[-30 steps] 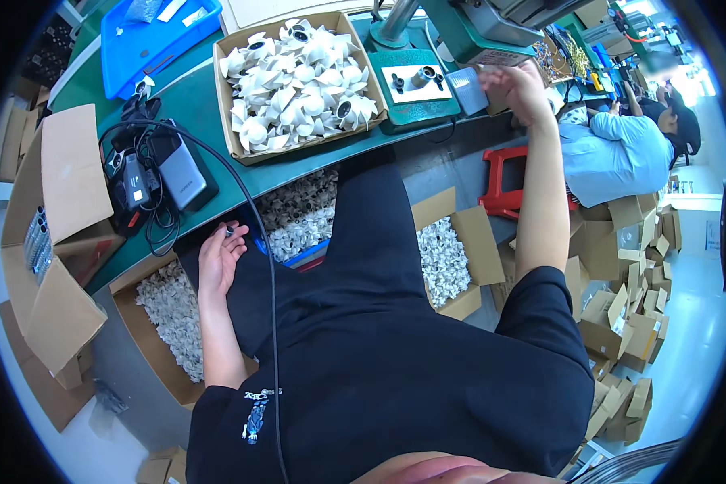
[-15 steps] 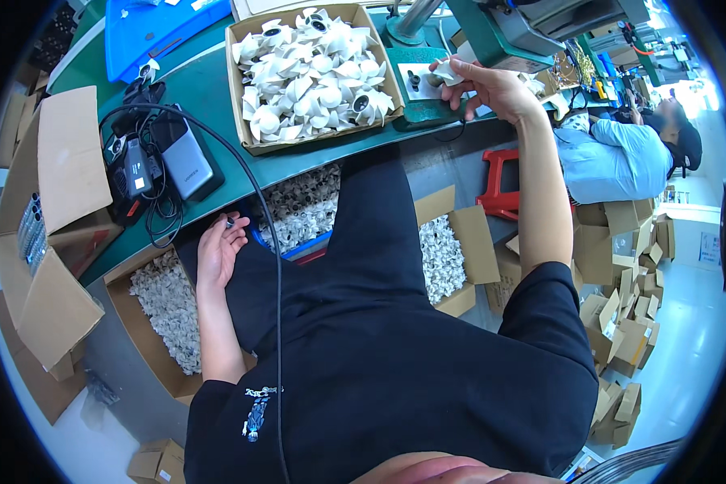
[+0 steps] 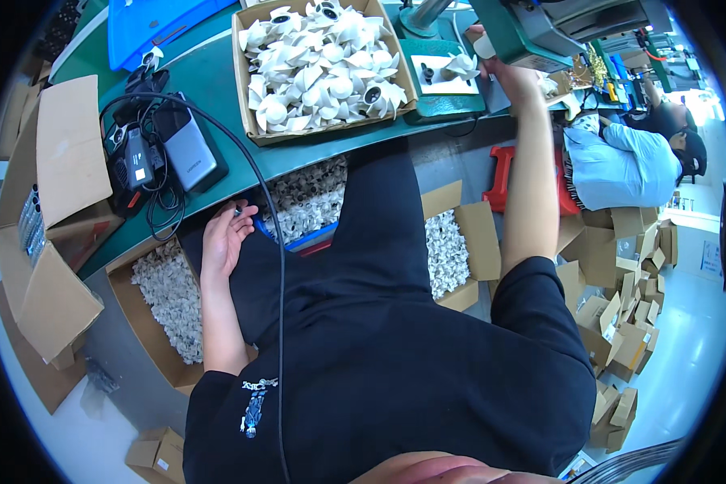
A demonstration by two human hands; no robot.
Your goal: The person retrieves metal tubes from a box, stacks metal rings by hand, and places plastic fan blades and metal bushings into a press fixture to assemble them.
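Note:
My left hand (image 3: 224, 242) is beside my thigh, palm up and fingers curled, with a small dark cylindrical part (image 3: 238, 211) pinched at the fingertips. At the green bench press (image 3: 512, 44), my right hand (image 3: 512, 81) reaches up beside the machine head, its fingers bent around a pale rounded piece (image 3: 485, 47); the machine hides part of the grip. Just left of that hand, a white fan impeller (image 3: 462, 66) sits on the light plate (image 3: 444, 83) of the press base. A small dark peg (image 3: 427, 73) stands on the same plate.
A cardboard tray (image 3: 254, 133) of white impellers lies on the green bench. Left of it are a power bank (image 3: 192, 153) and cables; one black cable (image 3: 281, 323) crosses my front. Boxes of small white parts (image 3: 169, 298) sit below. A co-worker (image 3: 621, 165) sits at the right.
My right hand has let go of the white impeller, which now rests on the press plate, and has moved up to the machine head. The left hand keeps its small part, raised slightly.

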